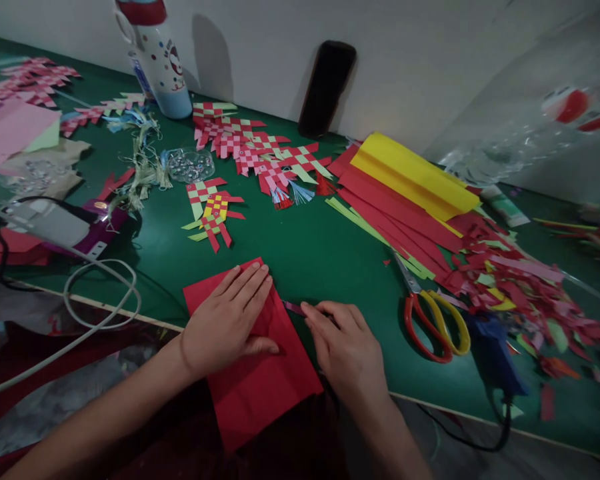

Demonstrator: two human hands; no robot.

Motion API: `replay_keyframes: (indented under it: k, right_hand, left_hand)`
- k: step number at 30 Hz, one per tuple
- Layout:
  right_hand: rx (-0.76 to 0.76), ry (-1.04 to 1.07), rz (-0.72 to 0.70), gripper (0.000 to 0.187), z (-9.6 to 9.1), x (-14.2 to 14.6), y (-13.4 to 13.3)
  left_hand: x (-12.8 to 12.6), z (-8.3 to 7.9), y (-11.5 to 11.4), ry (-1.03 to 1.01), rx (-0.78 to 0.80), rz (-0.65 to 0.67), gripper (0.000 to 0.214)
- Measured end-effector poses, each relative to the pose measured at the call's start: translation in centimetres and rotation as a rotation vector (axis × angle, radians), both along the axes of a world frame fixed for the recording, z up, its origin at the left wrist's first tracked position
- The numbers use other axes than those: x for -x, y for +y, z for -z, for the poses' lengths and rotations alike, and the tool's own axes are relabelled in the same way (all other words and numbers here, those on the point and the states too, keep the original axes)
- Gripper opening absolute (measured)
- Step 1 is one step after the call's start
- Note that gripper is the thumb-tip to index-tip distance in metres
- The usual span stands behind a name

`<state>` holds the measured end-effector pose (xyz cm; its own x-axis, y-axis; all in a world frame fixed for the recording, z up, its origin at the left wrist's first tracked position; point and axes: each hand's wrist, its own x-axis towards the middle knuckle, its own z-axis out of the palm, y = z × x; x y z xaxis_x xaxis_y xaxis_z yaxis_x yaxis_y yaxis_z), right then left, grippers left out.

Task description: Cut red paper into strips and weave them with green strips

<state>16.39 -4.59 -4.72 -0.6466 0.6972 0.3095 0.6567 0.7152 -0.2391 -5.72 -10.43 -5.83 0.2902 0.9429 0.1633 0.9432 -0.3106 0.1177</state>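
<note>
A folded red paper sheet (265,393) lies at the table's front edge, its lower part reaching past that edge. My left hand (233,317) rests flat on the paper, fingers stretched out together and thumb apart. Just right of the sheet, my right hand (347,343) is closed around a thin purplish blade-like tool (294,307). The tool's tip points at the paper's right edge; its rest is hidden in my fingers. Beyond the paper sit woven paper fish (215,217) in red, yellow and pale green.
Scissors (433,323) lie to the right, near a blue glue gun (500,353) and paper scraps (520,287). Red strips and yellow paper (410,177) lie behind them. A phone (327,87) leans on the wall, with a bottle (163,63) further left. A white cable (103,267) loops at left.
</note>
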Motion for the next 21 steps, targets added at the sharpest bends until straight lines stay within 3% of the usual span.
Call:
replay_keyframes:
  k: [21]
  right_hand:
    - [-0.006, 0.016, 0.01, 0.025, 0.1, 0.9, 1.2]
  left_hand:
    - [0.1, 0.1, 0.0, 0.008, -0.004, 0.008, 0.101]
